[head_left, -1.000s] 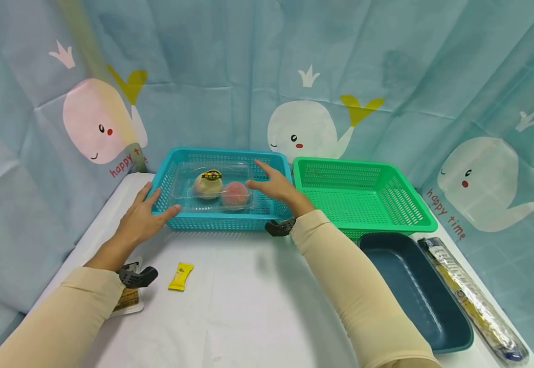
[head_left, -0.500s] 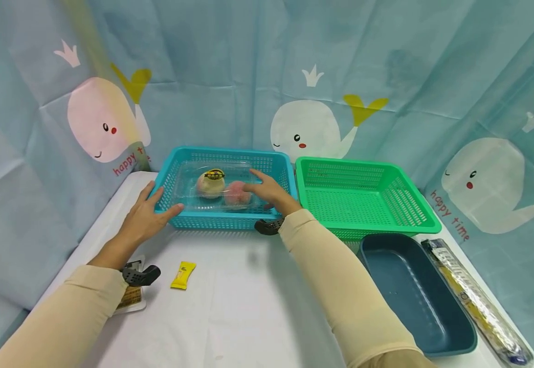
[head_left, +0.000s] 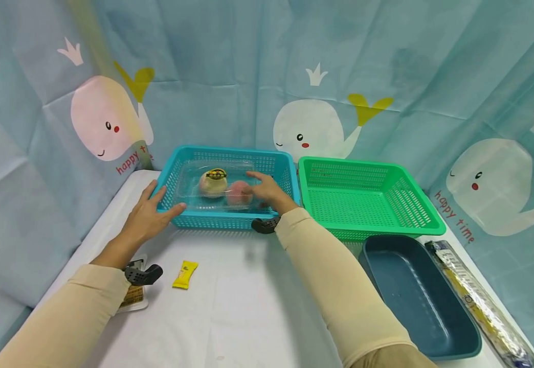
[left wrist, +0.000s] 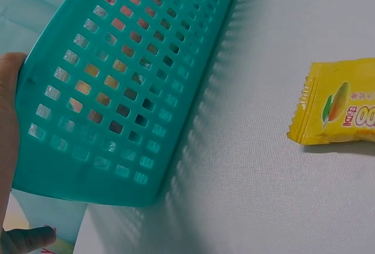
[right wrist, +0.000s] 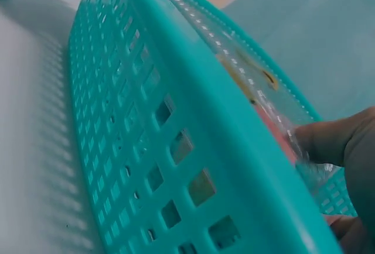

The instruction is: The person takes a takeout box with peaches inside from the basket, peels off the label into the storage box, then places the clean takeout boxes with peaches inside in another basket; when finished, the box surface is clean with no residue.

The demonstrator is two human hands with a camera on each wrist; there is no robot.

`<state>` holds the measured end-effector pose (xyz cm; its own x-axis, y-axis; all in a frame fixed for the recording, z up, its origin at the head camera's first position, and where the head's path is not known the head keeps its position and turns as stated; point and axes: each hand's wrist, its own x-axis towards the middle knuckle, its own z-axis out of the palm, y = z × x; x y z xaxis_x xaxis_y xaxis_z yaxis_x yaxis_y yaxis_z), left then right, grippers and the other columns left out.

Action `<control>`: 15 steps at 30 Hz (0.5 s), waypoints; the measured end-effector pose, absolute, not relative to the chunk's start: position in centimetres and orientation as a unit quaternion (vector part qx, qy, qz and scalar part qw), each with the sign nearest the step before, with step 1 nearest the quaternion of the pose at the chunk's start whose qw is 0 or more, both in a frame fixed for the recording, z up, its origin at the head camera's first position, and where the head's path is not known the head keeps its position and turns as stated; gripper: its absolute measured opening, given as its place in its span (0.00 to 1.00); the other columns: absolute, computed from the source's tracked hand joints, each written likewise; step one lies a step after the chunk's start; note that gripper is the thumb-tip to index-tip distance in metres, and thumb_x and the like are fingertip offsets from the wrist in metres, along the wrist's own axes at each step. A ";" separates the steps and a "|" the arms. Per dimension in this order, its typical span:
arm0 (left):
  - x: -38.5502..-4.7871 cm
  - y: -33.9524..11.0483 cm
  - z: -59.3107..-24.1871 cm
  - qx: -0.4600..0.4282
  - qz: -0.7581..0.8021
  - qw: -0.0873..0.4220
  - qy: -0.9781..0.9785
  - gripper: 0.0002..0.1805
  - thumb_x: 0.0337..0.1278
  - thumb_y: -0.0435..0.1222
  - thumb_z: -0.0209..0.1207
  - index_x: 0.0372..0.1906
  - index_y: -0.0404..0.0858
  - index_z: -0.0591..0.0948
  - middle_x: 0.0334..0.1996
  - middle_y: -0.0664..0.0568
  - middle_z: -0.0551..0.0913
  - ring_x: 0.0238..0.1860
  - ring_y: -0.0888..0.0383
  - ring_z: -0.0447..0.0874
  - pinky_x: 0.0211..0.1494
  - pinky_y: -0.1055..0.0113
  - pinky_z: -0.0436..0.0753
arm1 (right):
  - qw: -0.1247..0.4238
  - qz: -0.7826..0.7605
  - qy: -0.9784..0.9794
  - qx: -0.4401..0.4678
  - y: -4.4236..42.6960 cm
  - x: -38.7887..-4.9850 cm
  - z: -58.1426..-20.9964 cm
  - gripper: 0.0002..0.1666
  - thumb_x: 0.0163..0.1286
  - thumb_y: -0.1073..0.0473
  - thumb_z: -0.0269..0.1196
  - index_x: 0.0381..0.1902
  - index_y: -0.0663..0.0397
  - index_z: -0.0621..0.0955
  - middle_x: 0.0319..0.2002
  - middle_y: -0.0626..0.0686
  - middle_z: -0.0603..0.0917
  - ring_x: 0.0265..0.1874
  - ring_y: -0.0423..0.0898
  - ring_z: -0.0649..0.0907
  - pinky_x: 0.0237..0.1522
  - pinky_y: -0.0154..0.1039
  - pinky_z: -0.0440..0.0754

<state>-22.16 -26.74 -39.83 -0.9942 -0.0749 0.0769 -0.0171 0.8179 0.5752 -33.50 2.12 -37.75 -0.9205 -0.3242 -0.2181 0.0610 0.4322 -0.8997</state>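
Note:
A clear plastic clamshell box (head_left: 188, 179) lies in a blue mesh basket (head_left: 230, 222) in the head view. Inside it are a pale round fruit (head_left: 212, 189) with a black-and-yellow label on the lid above, and a pink one (head_left: 237, 194); both look like peaches. My right hand (head_left: 269, 191) holds the box's right end, one digit over the lid and others curled down at its side. Part of that grip is hidden. With fingers spread, my left hand (head_left: 149, 214) rests against the basket's left front corner. The left wrist view shows it along the basket rim.
A green mesh basket (head_left: 350, 225) stands on the right, with a dark blue tub (head_left: 414, 291) before it. Beside the tub lies a long plastic-wrapped pack (head_left: 479, 301). A yellow wrapped sweet (head_left: 185, 275) sits on the white table, near a partly hidden pack (head_left: 133, 296) under my left wrist.
My right hand has moved left and lower onto the box's right end, its fingers curling more. The left hand stays at the basket corner. The whole head view has shifted slightly.

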 end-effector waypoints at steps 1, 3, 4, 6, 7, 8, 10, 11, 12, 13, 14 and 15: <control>-22.2 -26.7 -39.8 0.023 -0.301 0.049 -0.952 0.55 0.58 0.67 0.48 0.76 0.35 0.46 0.76 0.44 0.32 0.71 0.31 0.40 0.62 0.29 0.51 | 0.177 -0.534 0.823 -0.081 2.1 -33.5 -37.7 0.34 0.68 0.58 0.63 0.71 0.39 0.68 0.70 0.54 0.63 0.60 0.57 0.71 0.43 0.53 0.81; -22.2 -26.7 -39.8 0.023 -0.302 0.050 -0.952 0.55 0.58 0.67 0.48 0.76 0.35 0.46 0.76 0.44 0.31 0.71 0.31 0.40 0.62 0.29 0.51 | 0.166 -0.556 0.810 -0.082 2.2 -33.5 -37.6 0.33 0.67 0.61 0.64 0.68 0.41 0.71 0.68 0.53 0.65 0.57 0.55 0.73 0.43 0.53 0.81; -22.2 -26.7 -39.7 0.024 -0.303 0.049 -0.951 0.54 0.58 0.67 0.49 0.76 0.35 0.46 0.76 0.44 0.31 0.71 0.31 0.40 0.62 0.29 0.51 | 0.162 -0.569 0.802 -0.082 2.2 -33.5 -37.6 0.32 0.66 0.62 0.63 0.68 0.42 0.72 0.68 0.53 0.66 0.56 0.54 0.74 0.43 0.53 0.81; -22.2 -26.7 -39.8 0.023 -0.305 0.049 -0.951 0.54 0.58 0.67 0.48 0.76 0.35 0.46 0.76 0.44 0.31 0.71 0.30 0.40 0.61 0.29 0.51 | 0.150 -0.593 0.787 -0.082 2.3 -33.4 -37.5 0.31 0.66 0.63 0.62 0.67 0.43 0.72 0.66 0.51 0.67 0.53 0.52 0.76 0.41 0.52 0.81; -22.2 -26.7 -39.8 0.023 -0.306 0.049 -0.951 0.54 0.58 0.67 0.49 0.76 0.35 0.46 0.76 0.44 0.31 0.71 0.30 0.40 0.61 0.28 0.52 | 0.142 -0.602 0.782 -0.082 2.4 -33.4 -37.4 0.30 0.67 0.63 0.62 0.67 0.44 0.73 0.66 0.51 0.67 0.52 0.52 0.76 0.41 0.52 0.81; -22.2 -26.7 -39.8 0.024 -0.307 0.048 -0.950 0.54 0.58 0.67 0.49 0.76 0.35 0.46 0.76 0.44 0.31 0.71 0.30 0.40 0.61 0.28 0.52 | 0.135 -0.610 0.776 -0.081 2.4 -33.4 -37.4 0.30 0.67 0.62 0.61 0.67 0.44 0.73 0.65 0.50 0.68 0.50 0.52 0.77 0.39 0.51 0.82; -22.2 -26.7 -39.8 0.024 -0.309 0.048 -0.950 0.55 0.58 0.67 0.49 0.76 0.35 0.46 0.76 0.44 0.31 0.71 0.30 0.40 0.61 0.28 0.52 | 0.125 -0.623 0.768 -0.079 2.6 -33.3 -37.3 0.30 0.68 0.62 0.59 0.67 0.45 0.72 0.63 0.50 0.68 0.46 0.50 0.78 0.36 0.48 0.82; -22.2 -26.7 -39.8 0.024 -0.310 0.048 -0.949 0.55 0.58 0.67 0.49 0.76 0.35 0.46 0.76 0.44 0.31 0.71 0.30 0.40 0.61 0.28 0.52 | 0.120 -0.629 0.765 -0.077 2.7 -33.3 -37.3 0.29 0.68 0.62 0.59 0.67 0.45 0.73 0.63 0.50 0.68 0.44 0.49 0.78 0.34 0.46 0.81; -22.2 -26.7 -39.8 0.025 -0.310 0.048 -0.949 0.55 0.58 0.67 0.49 0.76 0.35 0.46 0.76 0.43 0.31 0.71 0.30 0.40 0.61 0.28 0.51 | 0.116 -0.633 0.762 -0.076 2.7 -33.2 -37.3 0.29 0.68 0.62 0.59 0.67 0.45 0.73 0.62 0.50 0.68 0.40 0.48 0.78 0.32 0.45 0.80; -22.2 -26.7 -39.8 0.025 -0.312 0.048 -0.948 0.55 0.58 0.67 0.49 0.76 0.35 0.46 0.76 0.43 0.31 0.71 0.30 0.40 0.61 0.28 0.51 | 0.112 -0.636 0.760 -0.074 2.8 -33.1 -37.3 0.29 0.68 0.62 0.59 0.67 0.45 0.73 0.61 0.51 0.69 0.36 0.48 0.78 0.29 0.43 0.79; -22.1 -26.7 -39.9 0.025 -0.314 0.048 -0.948 0.55 0.58 0.67 0.49 0.76 0.35 0.46 0.76 0.43 0.31 0.71 0.30 0.40 0.61 0.28 0.51 | 0.108 -0.639 0.758 -0.074 2.9 -33.0 -37.2 0.29 0.68 0.62 0.59 0.67 0.46 0.73 0.61 0.51 0.69 0.31 0.46 0.76 0.27 0.41 0.77; -22.1 -26.7 -39.9 0.025 -0.316 0.048 -0.947 0.55 0.58 0.67 0.49 0.76 0.35 0.46 0.76 0.43 0.31 0.71 0.30 0.40 0.61 0.28 0.51 | 0.104 -0.643 0.755 -0.072 3.0 -32.9 -37.2 0.28 0.68 0.62 0.59 0.66 0.46 0.73 0.60 0.52 0.70 0.26 0.45 0.74 0.24 0.40 0.75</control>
<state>-22.13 -26.71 -39.88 -0.9941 -0.0784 0.0748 -0.0177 0.7986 0.6017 -32.88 2.97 -37.20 -0.9680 -0.2425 -0.0644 0.0251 0.1620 -0.9865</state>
